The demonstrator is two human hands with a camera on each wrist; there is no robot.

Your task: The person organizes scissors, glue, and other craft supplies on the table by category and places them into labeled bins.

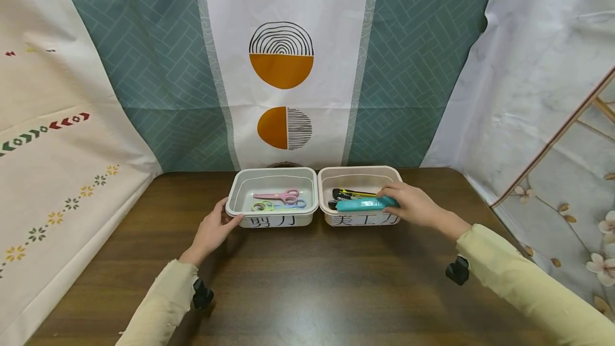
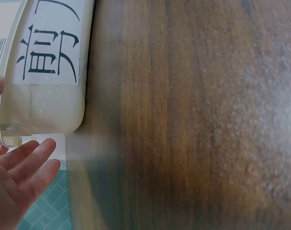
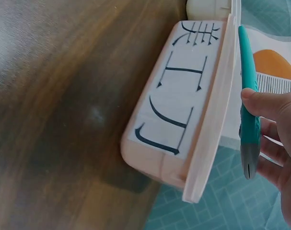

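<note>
My right hand (image 1: 410,204) grips a teal utility knife (image 1: 360,204) with a grey slotted end, thumb on one side and fingers on the other. In the right wrist view the knife stands just above the rim of the pinkish box (image 3: 157,163). Inside that box lies a black and yellow utility knife (image 1: 353,193), partly hidden by the teal one. My left hand (image 1: 213,231) touches the near left corner of the white box (image 1: 271,220), thumb at the front rim, fingers loosely extended along its end. Pink scissors (image 1: 278,196) and blue-and-green-handled scissors (image 1: 290,205) lie in this box.
The two boxes stand side by side at the back of a brown wooden table (image 1: 298,282), each with a black-lettered paper label on its front. Behind the table hangs a patterned teal and white cloth (image 1: 163,68). Pale cloths hang at both sides.
</note>
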